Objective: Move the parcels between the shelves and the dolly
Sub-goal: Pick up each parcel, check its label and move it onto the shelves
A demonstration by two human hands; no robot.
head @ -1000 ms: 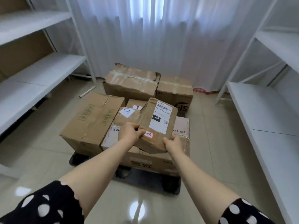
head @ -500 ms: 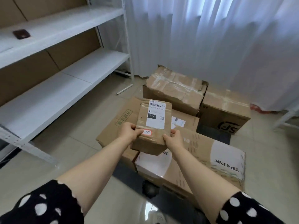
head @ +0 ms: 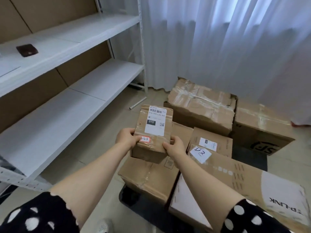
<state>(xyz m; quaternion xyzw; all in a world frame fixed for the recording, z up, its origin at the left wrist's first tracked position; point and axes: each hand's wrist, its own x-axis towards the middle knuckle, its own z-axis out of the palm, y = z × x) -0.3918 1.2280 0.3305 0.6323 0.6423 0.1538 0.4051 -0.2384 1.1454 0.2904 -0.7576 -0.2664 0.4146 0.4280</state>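
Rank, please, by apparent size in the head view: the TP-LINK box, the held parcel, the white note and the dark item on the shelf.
1. The TP-LINK box, largest.
2. The held parcel.
3. The white note and the dark item look alike; the item is farther off, so unranked.

She's in black with white polka dots (some round, some oval). The left sleeve and right sleeve each end near the elbow, with slightly scalloped edges.
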